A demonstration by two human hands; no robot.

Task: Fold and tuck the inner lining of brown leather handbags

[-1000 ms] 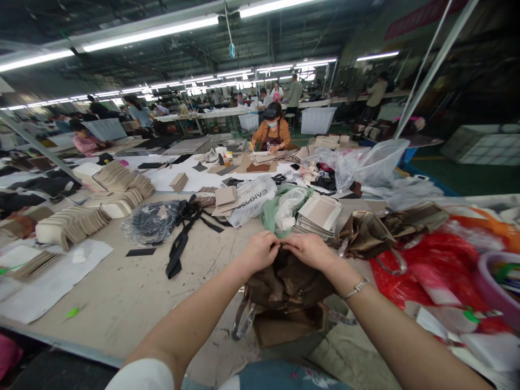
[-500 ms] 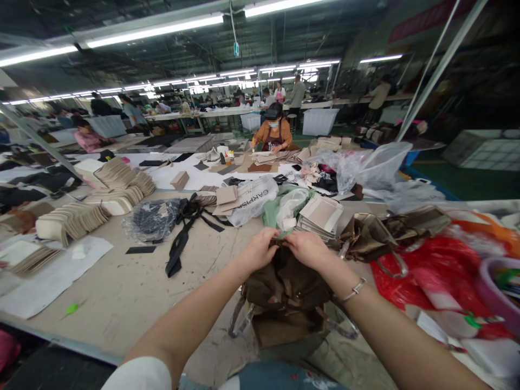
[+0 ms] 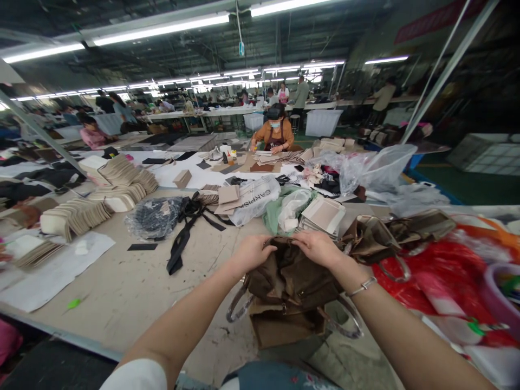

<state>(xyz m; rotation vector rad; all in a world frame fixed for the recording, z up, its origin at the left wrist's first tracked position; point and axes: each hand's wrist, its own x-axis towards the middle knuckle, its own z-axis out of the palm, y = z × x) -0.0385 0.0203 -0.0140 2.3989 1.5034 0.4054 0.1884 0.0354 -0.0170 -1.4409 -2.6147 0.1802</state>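
Note:
A brown fabric bag (image 3: 288, 279) lies on the table right in front of me, with its handles wrapped in clear plastic curving out on both sides. My left hand (image 3: 254, 252) grips its far edge on the left, thumb on the near side. Gripping the same edge a little to the right is my right hand (image 3: 317, 246); its fingertips are partly hidden behind the fabric. Between the hands the cloth sags in folds. An open brown box-like part (image 3: 280, 327) of the bag shows nearest my body.
Stacked beige panels (image 3: 320, 214) lie just beyond my hands. More brown bags (image 3: 369, 238) and red plastic (image 3: 439, 271) are at the right, near a purple basin (image 3: 504, 287). Black straps (image 3: 176, 252) and a plastic-wrapped bundle (image 3: 154, 216) lie left. A co-worker (image 3: 276, 130) sits across.
My hands have moved apart along the bag's far edge, spreading it wider. The fabric between them has opened out, and the view has shifted slightly.

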